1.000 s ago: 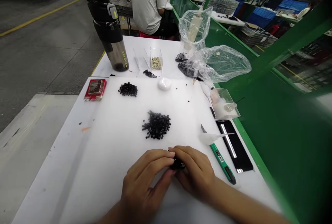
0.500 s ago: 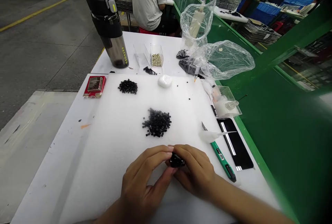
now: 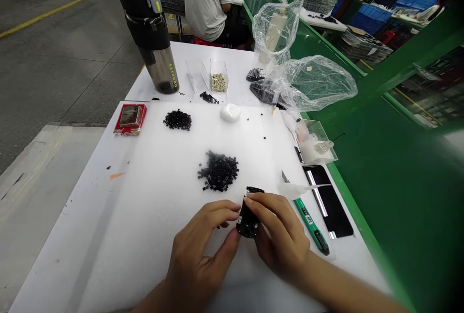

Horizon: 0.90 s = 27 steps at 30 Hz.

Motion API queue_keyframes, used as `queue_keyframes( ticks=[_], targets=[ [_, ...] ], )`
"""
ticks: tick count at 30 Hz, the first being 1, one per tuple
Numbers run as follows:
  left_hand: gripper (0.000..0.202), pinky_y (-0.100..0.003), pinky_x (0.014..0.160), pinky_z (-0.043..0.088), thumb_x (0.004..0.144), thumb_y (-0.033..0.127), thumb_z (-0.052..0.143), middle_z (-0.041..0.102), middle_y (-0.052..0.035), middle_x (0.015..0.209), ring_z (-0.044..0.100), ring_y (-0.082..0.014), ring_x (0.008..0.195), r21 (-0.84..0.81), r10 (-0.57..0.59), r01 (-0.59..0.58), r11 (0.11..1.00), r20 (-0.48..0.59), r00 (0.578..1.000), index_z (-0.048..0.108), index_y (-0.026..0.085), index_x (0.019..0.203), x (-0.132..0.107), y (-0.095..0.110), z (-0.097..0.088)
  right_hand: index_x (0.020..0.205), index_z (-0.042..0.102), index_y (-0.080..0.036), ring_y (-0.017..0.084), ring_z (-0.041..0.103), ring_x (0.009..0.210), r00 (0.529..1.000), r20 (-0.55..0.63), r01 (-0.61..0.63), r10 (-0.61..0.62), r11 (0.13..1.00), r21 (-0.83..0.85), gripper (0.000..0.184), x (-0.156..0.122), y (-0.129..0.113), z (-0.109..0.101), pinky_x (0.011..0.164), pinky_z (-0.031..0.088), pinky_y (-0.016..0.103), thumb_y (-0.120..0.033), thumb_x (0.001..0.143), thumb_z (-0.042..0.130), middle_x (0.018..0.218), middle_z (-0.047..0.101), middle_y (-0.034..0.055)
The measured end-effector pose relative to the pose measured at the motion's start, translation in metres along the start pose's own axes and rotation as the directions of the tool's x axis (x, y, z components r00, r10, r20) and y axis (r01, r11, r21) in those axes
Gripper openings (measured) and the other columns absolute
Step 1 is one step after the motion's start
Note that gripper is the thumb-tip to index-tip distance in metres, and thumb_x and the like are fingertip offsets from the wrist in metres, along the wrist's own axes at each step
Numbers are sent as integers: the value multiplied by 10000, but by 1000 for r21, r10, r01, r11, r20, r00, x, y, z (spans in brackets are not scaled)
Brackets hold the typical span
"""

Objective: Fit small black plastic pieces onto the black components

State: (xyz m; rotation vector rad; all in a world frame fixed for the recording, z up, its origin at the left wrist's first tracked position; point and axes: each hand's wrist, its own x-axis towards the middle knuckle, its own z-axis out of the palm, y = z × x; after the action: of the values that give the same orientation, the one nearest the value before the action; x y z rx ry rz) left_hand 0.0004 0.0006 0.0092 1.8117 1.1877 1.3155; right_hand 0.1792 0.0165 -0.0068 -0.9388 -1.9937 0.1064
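My right hand (image 3: 281, 235) grips a small black plastic part (image 3: 249, 214) and holds it up on end over the white foam mat (image 3: 155, 197). The thumb and fingertips of my left hand (image 3: 203, 250) are pinched against the lower left side of that part. Just beyond my hands lies a pile of small black square pieces (image 3: 218, 171). A smaller black pile (image 3: 177, 120) sits farther back on the mat.
A green utility knife (image 3: 308, 219), a white plastic scoop (image 3: 295, 189) and a black phone (image 3: 328, 200) lie to the right. Behind are a dark bottle (image 3: 152, 30), red tin (image 3: 130, 119), white case (image 3: 230, 112), clear boxes (image 3: 219, 77), plastic bags (image 3: 311, 83). A person sits at the far table.
The black part has been turned up from lying low between my fingers to standing on end, with more of it showing. Both hands stay in the same spot.
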Motion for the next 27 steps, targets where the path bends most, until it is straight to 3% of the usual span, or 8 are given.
queue_keyframes(
  ticks=[3,5,11,17,23,27],
  targets=[
    [235,-137,794,576,886,83,584,718,15,945,695,-77,849,-77,-89,92,993,47,995,627,221,1071,0,0,1,1319,596,-150,240,644,1077,999,-45,1,-2,999,-32,463,2,-1,0,824,608,397,6,888,523,1169,643,161],
    [258,-141,798,586,886,102,602,725,27,931,705,-79,830,-163,-165,177,971,81,983,625,251,1095,-1,1,1,1330,598,-164,238,644,1093,999,-50,-9,7,999,-52,481,2,-1,-1,840,606,393,10,886,540,1196,636,157],
    [253,-202,785,628,917,153,620,758,-11,977,749,-144,849,-485,-366,433,759,232,901,626,272,1140,-3,-2,-1,1345,593,-143,242,651,1082,999,-43,12,-14,999,-48,497,5,-2,-2,841,611,391,16,876,547,1167,652,160],
    [185,-202,774,631,939,166,607,768,-20,941,756,-152,827,-587,-415,497,640,280,866,654,244,1099,1,-3,-1,1332,598,-116,255,638,1100,999,-28,17,-18,999,-33,525,4,-1,-1,867,603,412,54,836,582,1190,642,166],
    [180,-190,764,624,937,166,613,764,-17,930,751,-140,811,-563,-416,502,657,286,863,648,238,1098,1,-1,-2,1315,592,-72,252,621,1124,999,-18,33,-33,999,-16,508,6,-2,-2,887,594,416,81,831,575,1183,630,189],
    [174,-216,756,629,938,187,614,760,-20,892,746,-142,779,-547,-428,517,658,294,855,643,235,1102,1,-2,-3,1362,562,-108,248,626,1129,999,-6,32,-32,999,-33,526,6,-1,-2,885,602,418,43,859,578,1193,636,174]
  ],
)
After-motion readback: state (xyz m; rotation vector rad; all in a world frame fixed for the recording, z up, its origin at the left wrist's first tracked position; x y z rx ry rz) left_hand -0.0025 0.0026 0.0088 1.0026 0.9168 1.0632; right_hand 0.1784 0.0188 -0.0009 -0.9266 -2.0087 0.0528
